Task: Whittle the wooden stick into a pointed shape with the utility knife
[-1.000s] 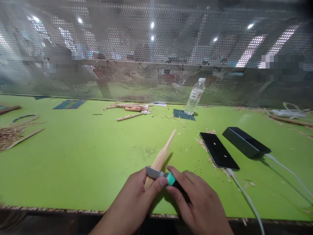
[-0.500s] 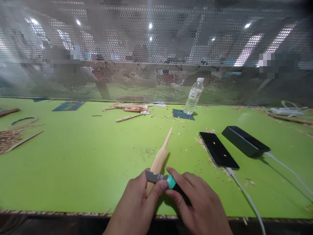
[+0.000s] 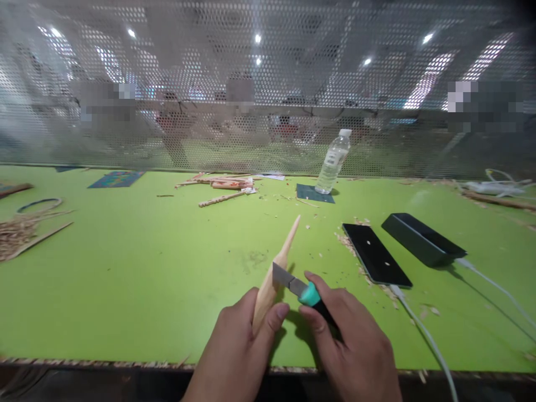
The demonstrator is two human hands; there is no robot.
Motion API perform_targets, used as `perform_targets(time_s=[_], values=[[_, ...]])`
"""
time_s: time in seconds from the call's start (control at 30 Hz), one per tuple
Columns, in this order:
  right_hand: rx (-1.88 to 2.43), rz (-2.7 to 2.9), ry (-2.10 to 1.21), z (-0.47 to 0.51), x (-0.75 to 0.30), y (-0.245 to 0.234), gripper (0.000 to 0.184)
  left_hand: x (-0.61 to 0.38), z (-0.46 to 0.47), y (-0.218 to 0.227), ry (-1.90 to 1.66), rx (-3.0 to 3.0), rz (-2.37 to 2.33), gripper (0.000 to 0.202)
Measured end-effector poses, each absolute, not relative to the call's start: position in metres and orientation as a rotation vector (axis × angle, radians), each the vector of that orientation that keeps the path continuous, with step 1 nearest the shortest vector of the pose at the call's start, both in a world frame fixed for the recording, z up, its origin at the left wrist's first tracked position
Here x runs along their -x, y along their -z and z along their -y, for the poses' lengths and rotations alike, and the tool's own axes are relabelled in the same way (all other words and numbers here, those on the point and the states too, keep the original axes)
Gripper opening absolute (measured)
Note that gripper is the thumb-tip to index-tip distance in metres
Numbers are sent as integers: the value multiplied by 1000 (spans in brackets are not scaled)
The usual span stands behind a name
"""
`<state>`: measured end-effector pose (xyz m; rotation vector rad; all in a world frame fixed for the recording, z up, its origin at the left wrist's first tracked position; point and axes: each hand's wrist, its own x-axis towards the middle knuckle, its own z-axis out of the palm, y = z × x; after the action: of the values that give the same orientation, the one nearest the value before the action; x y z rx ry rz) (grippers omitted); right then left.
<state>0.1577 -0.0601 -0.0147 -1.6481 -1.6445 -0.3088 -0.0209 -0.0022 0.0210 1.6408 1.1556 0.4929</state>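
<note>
Along the far edge of the workspace runs a big grey perforated metal screen (image 3: pixel 201 67), with a wide bright-green surface (image 3: pixel 146 268) spread out in front of it. Both hands are busy at the near edge: the left hand (image 3: pixel 243 335) is wrapped around something, and so is the right hand (image 3: pixel 352 329). Over on the right sits a long black box (image 3: pixel 422 240), then a clear plastic bottle with a white cap (image 3: pixel 333 164) further back, and a flat black phone (image 3: pixel 377 254) with a white cable plugged into its near end. So, the grips: left's got the thick end of a pale, tapered wooden stick (image 3: pixel 266 296), thin tip pointing away, near the middle. Right's closed on a teal-and-black utility knife (image 3: pixel 310 295), blade lapping over the wood; can't tell if it's cutting. Smallest stuff: pale wood chips (image 3: pixel 345 243) beside the phone.
</note>
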Motion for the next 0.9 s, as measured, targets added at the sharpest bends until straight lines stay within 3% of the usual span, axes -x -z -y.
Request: perform_targets(time_s=[0.33,0.9], values=[[1502,1970,176,59,-162,6,36,22,1,-23,-567,-1551,-1020,34],[1692,1638,248,63,-154,15,42,18,2,-22,-510,-1664,-1193,52]])
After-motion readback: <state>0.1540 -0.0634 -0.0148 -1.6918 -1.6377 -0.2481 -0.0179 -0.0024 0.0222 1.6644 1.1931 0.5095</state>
